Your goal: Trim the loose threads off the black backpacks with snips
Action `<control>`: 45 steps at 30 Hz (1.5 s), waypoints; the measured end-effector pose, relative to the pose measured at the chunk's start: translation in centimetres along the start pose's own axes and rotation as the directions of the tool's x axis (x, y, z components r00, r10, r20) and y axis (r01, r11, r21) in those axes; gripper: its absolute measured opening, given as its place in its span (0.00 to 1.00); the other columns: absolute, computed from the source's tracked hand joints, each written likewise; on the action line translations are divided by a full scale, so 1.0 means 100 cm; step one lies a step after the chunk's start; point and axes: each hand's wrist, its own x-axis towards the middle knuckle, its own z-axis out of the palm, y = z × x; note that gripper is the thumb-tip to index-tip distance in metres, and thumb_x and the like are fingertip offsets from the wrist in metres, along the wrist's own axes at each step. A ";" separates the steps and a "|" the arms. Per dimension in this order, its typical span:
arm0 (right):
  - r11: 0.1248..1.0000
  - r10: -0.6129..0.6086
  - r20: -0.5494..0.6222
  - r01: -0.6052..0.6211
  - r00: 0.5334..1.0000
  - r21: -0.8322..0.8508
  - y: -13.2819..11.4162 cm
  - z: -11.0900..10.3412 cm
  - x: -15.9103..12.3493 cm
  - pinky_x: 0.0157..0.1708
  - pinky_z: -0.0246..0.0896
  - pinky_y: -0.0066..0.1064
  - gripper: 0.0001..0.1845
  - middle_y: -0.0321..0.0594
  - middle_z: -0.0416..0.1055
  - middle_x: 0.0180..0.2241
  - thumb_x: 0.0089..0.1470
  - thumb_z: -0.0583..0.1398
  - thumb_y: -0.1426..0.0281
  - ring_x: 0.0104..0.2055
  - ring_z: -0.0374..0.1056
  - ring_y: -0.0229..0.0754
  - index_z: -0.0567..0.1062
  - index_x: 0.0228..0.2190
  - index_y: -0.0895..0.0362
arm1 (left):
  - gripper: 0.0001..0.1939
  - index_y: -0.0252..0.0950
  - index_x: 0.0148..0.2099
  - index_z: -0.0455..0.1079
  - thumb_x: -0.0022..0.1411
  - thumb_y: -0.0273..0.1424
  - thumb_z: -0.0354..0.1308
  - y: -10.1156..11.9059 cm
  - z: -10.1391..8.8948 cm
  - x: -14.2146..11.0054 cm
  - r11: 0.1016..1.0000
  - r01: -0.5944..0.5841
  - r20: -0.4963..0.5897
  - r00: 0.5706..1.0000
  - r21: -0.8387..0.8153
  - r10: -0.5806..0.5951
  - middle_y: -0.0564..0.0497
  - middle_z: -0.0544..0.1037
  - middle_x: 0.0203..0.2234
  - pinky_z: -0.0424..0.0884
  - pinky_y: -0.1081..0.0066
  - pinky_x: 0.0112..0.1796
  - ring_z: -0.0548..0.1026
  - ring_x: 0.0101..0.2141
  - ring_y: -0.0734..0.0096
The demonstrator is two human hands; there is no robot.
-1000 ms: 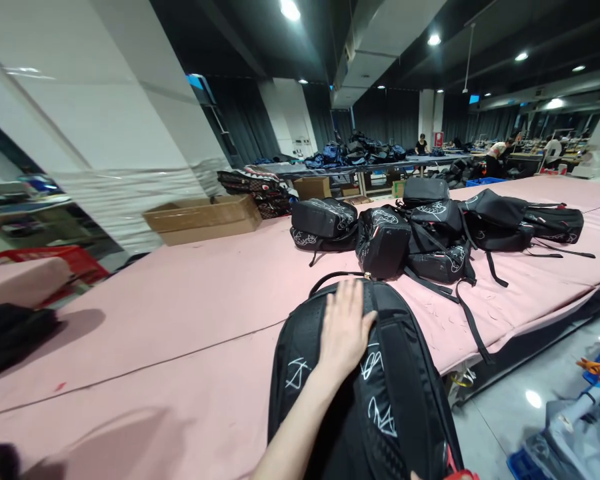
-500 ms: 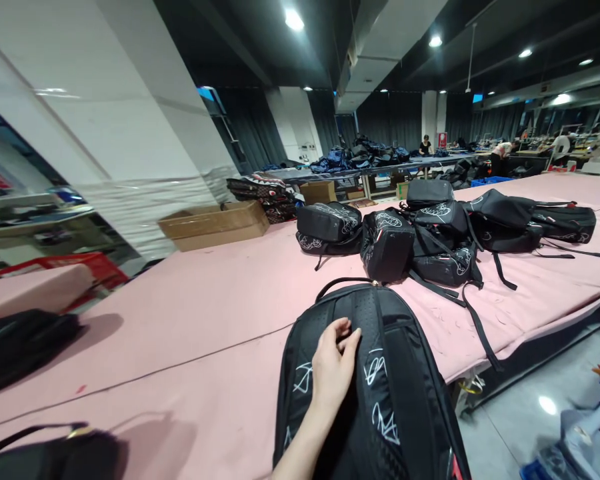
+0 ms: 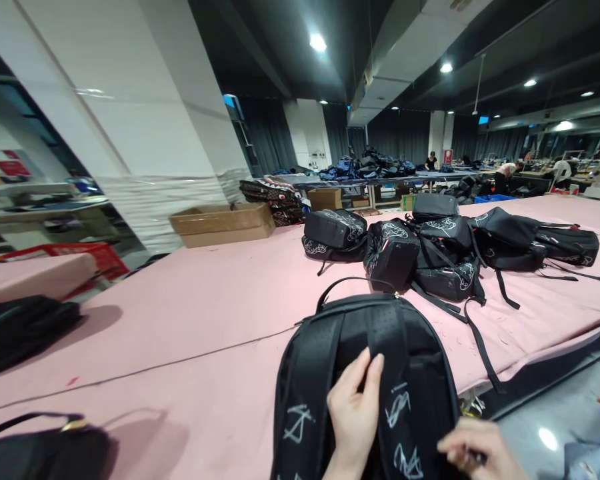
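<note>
A black backpack [image 3: 430, 380] with white scribbled line drawings stands before me on the pink-covered table [image 3: 215, 287], its strap side facing me and its top handle raised. Against the inner edge of its right shoulder strap [image 3: 387, 333], my left hand [image 3: 353, 407] is closed, thumb and forefinger pinching there. My right hand [image 3: 480, 447], smeared by motion, is at the bag's lower right side. Its fingers are curled round a small dark thing that I cannot make out.
More black backpacks [image 3: 393, 257] lie heaped beyond mine, straps trailing toward the table edge. A cardboard box [image 3: 225, 225] and patterned bags [image 3: 275, 200] sit by the white pillar. Dark bags [image 3: 25, 327] lie at left. People [image 3: 505, 173] work far behind.
My right hand has come into view at the lower right with a small dark thing. My left hand has moved lower and right in view, its thumb and forefinger now at the strap.
</note>
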 end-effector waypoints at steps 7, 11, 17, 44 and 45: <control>0.916 -0.399 -0.415 0.345 0.818 -0.203 -0.069 -0.038 0.091 0.33 0.63 0.27 0.16 0.41 0.68 0.32 0.52 0.56 0.78 0.34 0.66 0.37 0.71 0.42 0.54 | 0.10 0.34 0.40 0.73 0.53 0.28 0.58 0.005 -0.006 -0.027 0.970 -0.230 -0.034 0.972 0.078 0.233 0.48 0.77 0.33 0.73 0.74 0.35 0.76 0.31 0.70; 0.873 -0.464 -0.281 0.379 0.840 -0.308 -0.091 -0.036 0.123 0.31 0.61 0.24 0.17 0.40 0.67 0.33 0.50 0.55 0.81 0.33 0.65 0.35 0.72 0.41 0.56 | 0.12 0.34 0.42 0.71 0.54 0.24 0.57 0.000 -0.010 -0.028 0.949 -0.306 -0.006 0.952 0.079 0.307 0.50 0.77 0.34 0.72 0.77 0.36 0.75 0.33 0.74; 0.732 -0.468 -0.059 0.349 0.882 -0.585 -0.102 -0.030 0.136 0.24 0.53 0.23 0.12 0.36 0.68 0.30 0.49 0.54 0.81 0.28 0.63 0.33 0.73 0.32 0.56 | 0.09 0.34 0.38 0.70 0.55 0.20 0.54 0.005 -0.011 -0.027 0.918 -0.393 0.042 0.919 0.058 0.391 0.52 0.76 0.29 0.70 0.79 0.33 0.74 0.29 0.78; 0.990 -0.116 -0.246 0.132 0.962 0.048 -0.061 -0.057 0.155 0.30 0.59 0.27 0.11 0.40 0.69 0.31 0.44 0.62 0.69 0.31 0.64 0.36 0.76 0.34 0.57 | 0.29 0.34 0.42 0.70 0.50 0.52 0.51 -0.019 -0.025 -0.028 0.920 0.384 0.039 0.923 -0.077 -0.382 0.47 0.74 0.41 0.64 0.69 0.47 0.70 0.44 0.61; 0.980 -0.173 -0.245 0.190 0.954 0.049 -0.063 -0.055 0.158 0.31 0.60 0.27 0.10 0.40 0.70 0.31 0.44 0.62 0.70 0.31 0.65 0.36 0.77 0.33 0.57 | 0.28 0.34 0.42 0.70 0.51 0.52 0.51 -0.020 -0.026 -0.028 0.925 0.375 0.036 0.927 -0.063 -0.373 0.47 0.74 0.40 0.65 0.70 0.46 0.70 0.44 0.62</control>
